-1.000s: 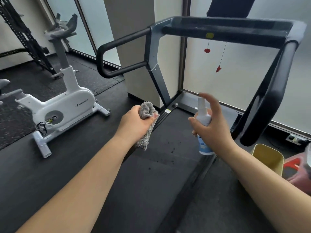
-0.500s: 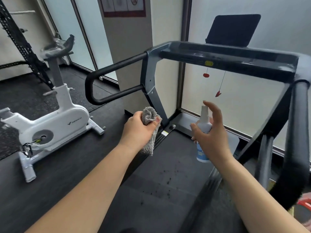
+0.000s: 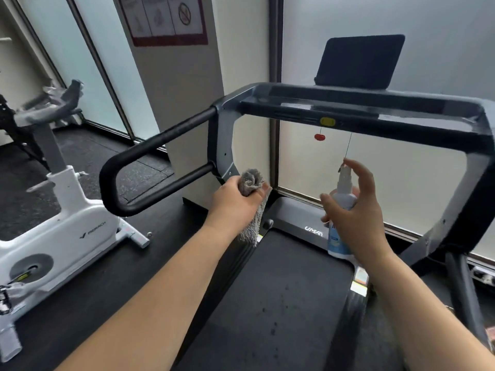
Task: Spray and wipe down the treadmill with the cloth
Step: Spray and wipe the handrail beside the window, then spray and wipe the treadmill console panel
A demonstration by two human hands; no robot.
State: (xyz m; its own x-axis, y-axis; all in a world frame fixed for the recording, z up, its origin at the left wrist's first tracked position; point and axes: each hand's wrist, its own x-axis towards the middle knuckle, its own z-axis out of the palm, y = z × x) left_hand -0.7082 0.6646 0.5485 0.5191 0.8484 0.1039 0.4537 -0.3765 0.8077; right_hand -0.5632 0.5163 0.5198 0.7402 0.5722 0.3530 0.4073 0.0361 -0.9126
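Observation:
A dark treadmill point(image 3: 356, 113) fills the view, its black belt point(image 3: 281, 298) dotted with small dark spots below my hands. My left hand point(image 3: 235, 202) grips a bunched grey cloth point(image 3: 251, 180), whose tail hangs down over the belt's left edge. My right hand point(image 3: 356, 212) holds a white spray bottle point(image 3: 341, 210) upright over the belt's front end, index finger raised above the nozzle. The nozzle points toward the console bar. A dark screen point(image 3: 360, 61) stands on top of the console.
A white exercise bike point(image 3: 61, 226) stands on the black floor to the left. The treadmill's left handrail loop point(image 3: 150, 170) juts out toward it. Frosted windows and a pillar with a red-framed sign point(image 3: 163, 20) lie behind. A red safety clip point(image 3: 319, 137) dangles under the console.
The view has tilted upward, bringing the console and screen into sight. Both hands have stayed in front of me, cloth and bottle still held, and now appear higher against the treadmill frame.

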